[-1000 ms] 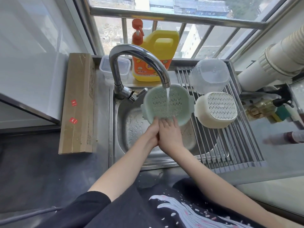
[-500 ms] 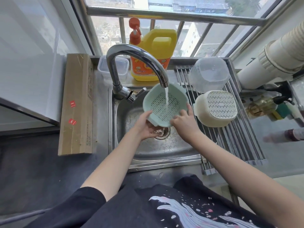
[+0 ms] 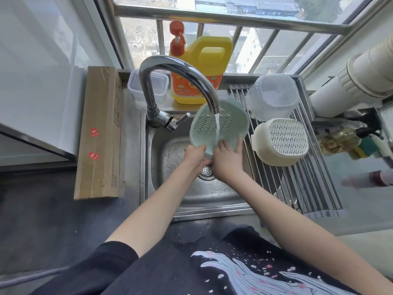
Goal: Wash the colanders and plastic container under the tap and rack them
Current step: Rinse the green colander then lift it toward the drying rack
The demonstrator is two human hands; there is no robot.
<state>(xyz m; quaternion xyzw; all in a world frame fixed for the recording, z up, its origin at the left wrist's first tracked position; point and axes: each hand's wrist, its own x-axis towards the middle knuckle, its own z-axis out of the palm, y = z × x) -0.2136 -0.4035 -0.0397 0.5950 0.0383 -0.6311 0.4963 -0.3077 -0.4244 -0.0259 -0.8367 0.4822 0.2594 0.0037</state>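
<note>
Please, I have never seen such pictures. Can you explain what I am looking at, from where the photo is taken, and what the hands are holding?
There is no machine here. A person wears a camera on the head, so it looks down at their own arms over a kitchen sink.

Both hands hold a green colander, tilted under the running tap. The left hand grips its lower rim; the right hand supports it, fingers against its side.

On the drying rack to the right, a white colander and a clear plastic container lie upside down. Behind the tap stand a yellow detergent jug and a small clear box. A long cardboard box lies on the left.
</note>
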